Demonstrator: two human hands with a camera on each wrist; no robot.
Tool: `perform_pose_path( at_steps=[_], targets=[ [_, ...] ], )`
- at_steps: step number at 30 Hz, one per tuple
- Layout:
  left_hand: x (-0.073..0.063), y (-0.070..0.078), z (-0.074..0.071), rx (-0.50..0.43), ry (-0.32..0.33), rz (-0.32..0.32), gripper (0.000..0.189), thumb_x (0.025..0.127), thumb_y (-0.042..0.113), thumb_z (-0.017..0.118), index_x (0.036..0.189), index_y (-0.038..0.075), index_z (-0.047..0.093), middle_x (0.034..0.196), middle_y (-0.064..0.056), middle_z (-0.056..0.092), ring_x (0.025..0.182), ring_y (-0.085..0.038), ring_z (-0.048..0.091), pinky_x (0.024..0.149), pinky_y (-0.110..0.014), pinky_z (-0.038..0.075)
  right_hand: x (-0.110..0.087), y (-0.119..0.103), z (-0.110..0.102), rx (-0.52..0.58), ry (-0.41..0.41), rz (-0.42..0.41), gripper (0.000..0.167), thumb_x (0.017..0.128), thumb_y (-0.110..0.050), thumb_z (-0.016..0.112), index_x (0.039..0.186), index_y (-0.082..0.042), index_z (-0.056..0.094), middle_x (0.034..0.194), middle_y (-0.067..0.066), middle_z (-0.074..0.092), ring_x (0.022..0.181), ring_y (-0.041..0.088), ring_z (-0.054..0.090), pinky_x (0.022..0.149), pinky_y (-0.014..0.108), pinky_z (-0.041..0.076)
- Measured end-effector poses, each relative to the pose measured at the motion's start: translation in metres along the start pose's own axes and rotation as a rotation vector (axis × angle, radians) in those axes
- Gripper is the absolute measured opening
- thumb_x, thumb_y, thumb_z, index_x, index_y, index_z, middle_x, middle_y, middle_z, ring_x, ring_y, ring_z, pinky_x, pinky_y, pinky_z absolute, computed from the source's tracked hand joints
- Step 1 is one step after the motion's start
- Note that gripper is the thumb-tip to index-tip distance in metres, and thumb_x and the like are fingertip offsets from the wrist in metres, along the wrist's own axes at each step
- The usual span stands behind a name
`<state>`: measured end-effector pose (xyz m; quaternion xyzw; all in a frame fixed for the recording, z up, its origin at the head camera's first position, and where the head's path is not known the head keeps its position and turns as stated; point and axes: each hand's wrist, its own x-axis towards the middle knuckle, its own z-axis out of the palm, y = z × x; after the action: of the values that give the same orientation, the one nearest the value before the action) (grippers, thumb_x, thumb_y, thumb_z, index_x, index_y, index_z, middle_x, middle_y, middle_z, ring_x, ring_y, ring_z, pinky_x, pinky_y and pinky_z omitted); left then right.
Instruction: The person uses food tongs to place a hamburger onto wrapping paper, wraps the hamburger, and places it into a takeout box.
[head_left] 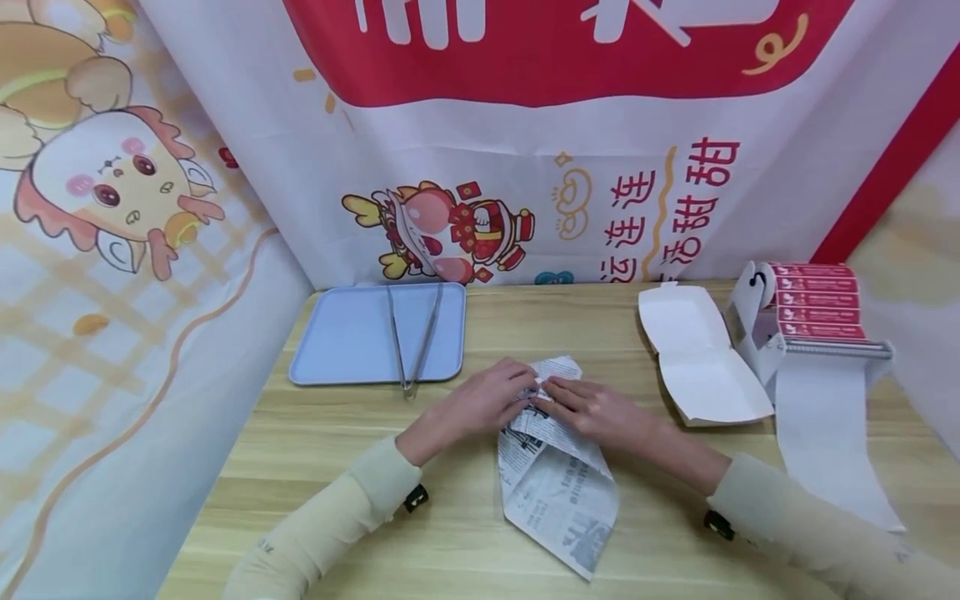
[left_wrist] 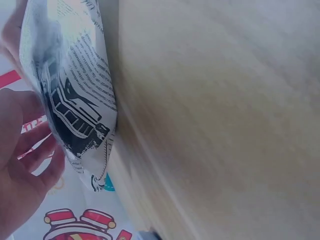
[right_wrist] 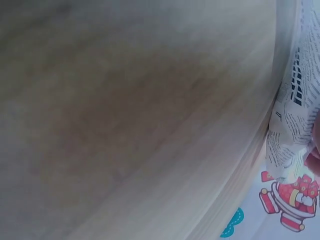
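A newsprint-patterned wrapping paper (head_left: pixel 562 500) lies on the table in front of me, folded over at its far part with a long pointed flap towards me. My left hand (head_left: pixel 487 398) pinches the folded part from the left. From the right, my right hand (head_left: pixel 596 410) grips the same fold, and the fingertips of both hands nearly meet. In the left wrist view the paper (left_wrist: pixel 82 85) bulges; whether anything is inside stays hidden. Only a bit of the right hand (right_wrist: pixel 315 152) shows at the edge of the right wrist view, against the crumpled paper (right_wrist: pixel 292 132).
A blue tray (head_left: pixel 345 333) with metal tongs (head_left: pixel 420 354) across it stands at the back left. Back right are an opened white paper box (head_left: pixel 708 375) and a label dispenser (head_left: pixel 832 346) with a red label roll; its white strip (head_left: pixel 828 442) trails forward.
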<state>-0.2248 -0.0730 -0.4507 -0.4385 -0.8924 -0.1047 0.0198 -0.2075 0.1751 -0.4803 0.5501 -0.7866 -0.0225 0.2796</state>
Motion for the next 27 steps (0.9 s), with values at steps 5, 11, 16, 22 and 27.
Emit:
perform_pose_path(
  at_steps=[5, 11, 16, 22, 27],
  targets=[
    [-0.002, -0.001, 0.003, 0.046, -0.001, 0.035, 0.031, 0.099, 0.020, 0.062, 0.130, 0.022, 0.063, 0.140, 0.000, 0.058, 0.131, -0.017, 0.052, 0.109, -0.032, 0.047, -0.005, 0.001, -0.013, 0.152, -0.013, 0.101, 0.043, 0.088, -0.006, 0.068, 0.131, -0.008, 0.065, 0.128, 0.012, 0.069, 0.118, 0.026, 0.067, 0.094, 0.042, 0.058],
    [-0.006, 0.000, 0.007, 0.115, 0.042, 0.136, 0.039, 0.096, 0.011, 0.065, 0.132, 0.026, 0.064, 0.133, 0.002, 0.060, 0.122, -0.016, 0.053, 0.101, -0.028, 0.051, -0.018, -0.002, -0.023, 0.212, 0.086, 0.072, 0.026, 0.095, -0.008, 0.058, 0.119, -0.005, 0.069, 0.118, 0.010, 0.072, 0.109, 0.025, 0.068, 0.090, 0.040, 0.058],
    [-0.009, 0.001, 0.009, 0.185, 0.046, 0.171, 0.044, 0.095, 0.008, 0.065, 0.134, 0.029, 0.063, 0.132, 0.003, 0.059, 0.118, -0.013, 0.053, 0.095, -0.023, 0.053, -0.038, -0.009, -0.028, 0.208, 0.011, -0.098, 0.035, 0.104, -0.013, 0.040, 0.130, -0.016, 0.062, 0.129, 0.005, 0.066, 0.116, 0.021, 0.063, 0.088, 0.035, 0.057],
    [-0.015, 0.006, 0.007, 0.249, 0.013, 0.199, 0.036, 0.099, 0.024, 0.063, 0.135, 0.027, 0.064, 0.134, 0.001, 0.060, 0.118, -0.016, 0.053, 0.092, -0.025, 0.056, -0.052, -0.027, -0.024, 0.183, -0.062, -0.138, 0.046, 0.111, -0.019, 0.022, 0.148, -0.016, 0.048, 0.148, 0.004, 0.053, 0.129, 0.018, 0.057, 0.091, 0.034, 0.053],
    [-0.013, 0.007, 0.009, 0.246, 0.023, 0.215, 0.035, 0.101, 0.031, 0.058, 0.136, 0.031, 0.062, 0.135, 0.001, 0.059, 0.114, -0.016, 0.054, 0.085, -0.023, 0.056, -0.050, -0.033, -0.019, 0.168, -0.001, -0.094, 0.047, 0.112, -0.019, 0.019, 0.147, -0.010, 0.049, 0.147, 0.005, 0.055, 0.133, 0.018, 0.054, 0.095, 0.034, 0.051]
  ],
)
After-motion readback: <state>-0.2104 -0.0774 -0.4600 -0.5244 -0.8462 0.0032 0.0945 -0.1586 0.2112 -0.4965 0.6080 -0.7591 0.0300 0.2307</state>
